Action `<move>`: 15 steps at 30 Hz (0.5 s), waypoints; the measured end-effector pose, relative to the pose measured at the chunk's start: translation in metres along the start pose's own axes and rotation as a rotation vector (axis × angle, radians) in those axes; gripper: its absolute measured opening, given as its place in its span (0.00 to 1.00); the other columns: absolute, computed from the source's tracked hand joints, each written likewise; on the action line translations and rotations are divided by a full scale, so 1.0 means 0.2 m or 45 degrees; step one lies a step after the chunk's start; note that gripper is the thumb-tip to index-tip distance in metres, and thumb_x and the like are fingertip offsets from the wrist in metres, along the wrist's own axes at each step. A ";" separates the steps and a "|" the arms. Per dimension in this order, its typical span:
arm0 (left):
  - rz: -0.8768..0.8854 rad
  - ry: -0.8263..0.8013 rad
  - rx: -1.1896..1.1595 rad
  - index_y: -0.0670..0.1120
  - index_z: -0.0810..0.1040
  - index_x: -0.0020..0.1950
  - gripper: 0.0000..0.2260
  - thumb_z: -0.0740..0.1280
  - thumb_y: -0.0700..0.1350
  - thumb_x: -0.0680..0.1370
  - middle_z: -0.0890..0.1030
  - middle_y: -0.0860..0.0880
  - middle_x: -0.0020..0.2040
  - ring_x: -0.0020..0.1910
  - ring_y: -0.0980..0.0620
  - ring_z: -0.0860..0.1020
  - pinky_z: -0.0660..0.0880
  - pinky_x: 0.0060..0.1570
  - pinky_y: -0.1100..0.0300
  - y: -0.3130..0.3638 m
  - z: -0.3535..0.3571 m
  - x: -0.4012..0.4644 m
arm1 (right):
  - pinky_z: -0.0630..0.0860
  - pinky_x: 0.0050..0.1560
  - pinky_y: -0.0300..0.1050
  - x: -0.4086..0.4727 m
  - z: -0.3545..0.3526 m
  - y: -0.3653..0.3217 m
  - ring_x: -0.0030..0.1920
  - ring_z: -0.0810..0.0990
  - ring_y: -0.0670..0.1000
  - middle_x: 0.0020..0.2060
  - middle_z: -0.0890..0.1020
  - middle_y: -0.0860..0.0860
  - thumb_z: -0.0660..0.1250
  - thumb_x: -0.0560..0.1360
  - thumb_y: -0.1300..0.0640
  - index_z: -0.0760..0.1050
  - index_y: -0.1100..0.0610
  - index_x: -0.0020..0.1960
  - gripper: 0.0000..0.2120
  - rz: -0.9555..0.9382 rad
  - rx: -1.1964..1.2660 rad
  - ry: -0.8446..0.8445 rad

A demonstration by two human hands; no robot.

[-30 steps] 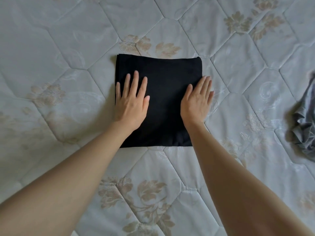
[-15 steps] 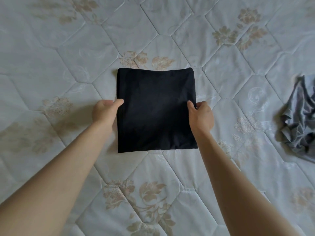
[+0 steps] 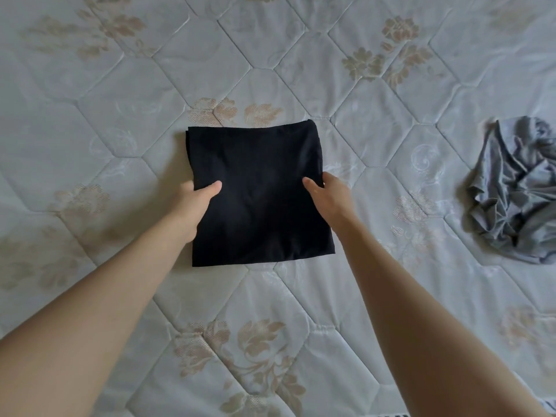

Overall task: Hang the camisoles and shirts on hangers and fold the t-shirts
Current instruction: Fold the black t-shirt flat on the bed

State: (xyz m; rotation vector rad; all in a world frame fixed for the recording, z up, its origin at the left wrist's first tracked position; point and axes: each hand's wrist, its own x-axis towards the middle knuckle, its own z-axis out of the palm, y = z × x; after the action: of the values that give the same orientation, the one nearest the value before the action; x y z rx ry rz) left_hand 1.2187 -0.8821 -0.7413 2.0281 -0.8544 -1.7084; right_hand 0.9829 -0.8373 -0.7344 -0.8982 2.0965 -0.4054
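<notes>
While the folded black t-shirt (image 3: 255,194) lies flat on the mattress (image 3: 120,85), long axis running away from the person, the left hand (image 3: 192,203) and right hand (image 3: 328,197) pinch its opposite side edges, equally near, thumbs on top.
</notes>
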 end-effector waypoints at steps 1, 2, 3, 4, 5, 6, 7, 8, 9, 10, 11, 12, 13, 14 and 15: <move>0.079 0.047 0.024 0.47 0.75 0.60 0.13 0.68 0.50 0.78 0.79 0.51 0.57 0.60 0.48 0.76 0.72 0.65 0.48 0.00 0.01 -0.01 | 0.78 0.53 0.51 -0.02 0.00 -0.01 0.48 0.80 0.53 0.45 0.80 0.50 0.60 0.81 0.47 0.75 0.58 0.56 0.15 -0.034 -0.044 0.034; 0.151 0.093 0.051 0.47 0.76 0.56 0.09 0.67 0.49 0.79 0.80 0.52 0.52 0.57 0.48 0.77 0.73 0.63 0.50 0.00 0.02 -0.02 | 0.78 0.51 0.52 -0.03 0.00 -0.02 0.47 0.80 0.54 0.44 0.80 0.51 0.59 0.82 0.48 0.75 0.59 0.55 0.14 -0.072 -0.083 0.078; 0.222 0.139 0.079 0.46 0.76 0.54 0.07 0.65 0.49 0.80 0.79 0.52 0.49 0.53 0.49 0.77 0.74 0.59 0.52 0.01 0.03 -0.05 | 0.78 0.49 0.53 -0.05 0.00 -0.03 0.45 0.80 0.55 0.43 0.80 0.52 0.58 0.82 0.49 0.74 0.59 0.53 0.14 -0.101 -0.109 0.123; 0.283 0.183 0.108 0.43 0.77 0.52 0.08 0.65 0.48 0.80 0.79 0.51 0.46 0.49 0.49 0.77 0.74 0.55 0.53 0.01 0.04 -0.07 | 0.78 0.47 0.53 -0.07 0.00 -0.04 0.44 0.80 0.56 0.41 0.80 0.54 0.58 0.82 0.49 0.73 0.59 0.51 0.14 -0.127 -0.122 0.160; 0.338 0.220 0.126 0.40 0.76 0.52 0.11 0.64 0.48 0.80 0.78 0.49 0.45 0.46 0.49 0.75 0.73 0.50 0.53 0.02 0.03 -0.09 | 0.78 0.46 0.54 -0.09 0.00 -0.05 0.43 0.79 0.57 0.40 0.79 0.54 0.57 0.82 0.49 0.72 0.59 0.50 0.14 -0.145 -0.130 0.187; 0.383 0.241 0.146 0.36 0.76 0.51 0.13 0.64 0.48 0.80 0.76 0.46 0.44 0.44 0.48 0.73 0.71 0.46 0.54 0.03 0.03 -0.11 | 0.77 0.45 0.54 -0.12 -0.01 -0.07 0.43 0.79 0.57 0.39 0.78 0.54 0.57 0.82 0.49 0.71 0.59 0.48 0.14 -0.165 -0.136 0.209; 0.415 0.256 0.163 0.34 0.74 0.50 0.15 0.64 0.48 0.80 0.75 0.45 0.43 0.42 0.48 0.72 0.69 0.44 0.54 0.04 0.01 -0.14 | 0.76 0.43 0.54 -0.14 -0.03 -0.08 0.42 0.78 0.58 0.37 0.77 0.53 0.56 0.82 0.49 0.70 0.59 0.47 0.14 -0.184 -0.146 0.225; 0.441 0.268 0.168 0.34 0.74 0.49 0.16 0.64 0.48 0.80 0.75 0.44 0.42 0.41 0.48 0.72 0.68 0.43 0.54 0.05 -0.01 -0.17 | 0.74 0.41 0.53 -0.17 -0.05 -0.10 0.41 0.77 0.58 0.35 0.76 0.53 0.56 0.82 0.49 0.69 0.59 0.46 0.14 -0.214 -0.155 0.244; 0.462 0.281 0.167 0.33 0.74 0.49 0.16 0.64 0.48 0.80 0.75 0.44 0.42 0.41 0.48 0.72 0.69 0.43 0.54 0.07 -0.03 -0.21 | 0.72 0.40 0.51 -0.20 -0.08 -0.13 0.40 0.77 0.58 0.34 0.75 0.52 0.56 0.82 0.50 0.69 0.59 0.46 0.14 -0.246 -0.165 0.261; 0.483 0.287 0.164 0.34 0.74 0.49 0.16 0.64 0.49 0.80 0.75 0.44 0.42 0.41 0.48 0.72 0.70 0.43 0.53 0.09 -0.06 -0.26 | 0.71 0.40 0.50 -0.24 -0.11 -0.15 0.39 0.76 0.57 0.34 0.75 0.52 0.56 0.83 0.50 0.69 0.59 0.47 0.14 -0.285 -0.177 0.279; 0.502 0.294 0.154 0.34 0.75 0.49 0.16 0.63 0.49 0.80 0.75 0.45 0.42 0.41 0.48 0.72 0.71 0.44 0.52 0.12 -0.08 -0.33 | 0.70 0.40 0.49 -0.28 -0.15 -0.18 0.39 0.76 0.57 0.35 0.76 0.52 0.56 0.83 0.50 0.71 0.60 0.48 0.14 -0.324 -0.191 0.293; 0.523 0.298 0.145 0.33 0.75 0.50 0.17 0.63 0.49 0.80 0.75 0.45 0.42 0.41 0.48 0.72 0.72 0.44 0.53 0.15 -0.11 -0.39 | 0.70 0.40 0.49 -0.32 -0.19 -0.21 0.39 0.76 0.56 0.37 0.77 0.53 0.56 0.83 0.50 0.71 0.60 0.50 0.14 -0.362 -0.198 0.306; 0.544 0.302 0.140 0.33 0.75 0.50 0.17 0.63 0.50 0.80 0.75 0.45 0.42 0.41 0.48 0.72 0.71 0.44 0.53 0.19 -0.14 -0.47 | 0.71 0.40 0.49 -0.37 -0.23 -0.25 0.38 0.76 0.56 0.37 0.78 0.54 0.56 0.83 0.50 0.72 0.60 0.51 0.14 -0.399 -0.195 0.317; 0.565 0.309 0.149 0.33 0.74 0.50 0.18 0.63 0.50 0.80 0.75 0.45 0.42 0.41 0.48 0.73 0.71 0.44 0.54 0.24 -0.17 -0.55 | 0.71 0.39 0.50 -0.42 -0.28 -0.28 0.37 0.76 0.55 0.36 0.78 0.53 0.56 0.83 0.50 0.72 0.60 0.50 0.14 -0.440 -0.180 0.327; 0.585 0.313 0.165 0.33 0.75 0.50 0.18 0.63 0.50 0.80 0.76 0.43 0.42 0.42 0.46 0.74 0.72 0.45 0.53 0.30 -0.20 -0.64 | 0.71 0.38 0.50 -0.47 -0.32 -0.32 0.35 0.75 0.54 0.34 0.77 0.53 0.56 0.83 0.50 0.71 0.60 0.48 0.14 -0.474 -0.152 0.335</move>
State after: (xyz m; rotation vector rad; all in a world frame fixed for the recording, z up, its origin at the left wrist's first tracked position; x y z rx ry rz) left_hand 1.2334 -0.8481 -0.5987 1.8786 -1.2510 -1.1565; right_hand 1.0024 -0.8154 -0.6069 -1.3779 2.2067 -0.6243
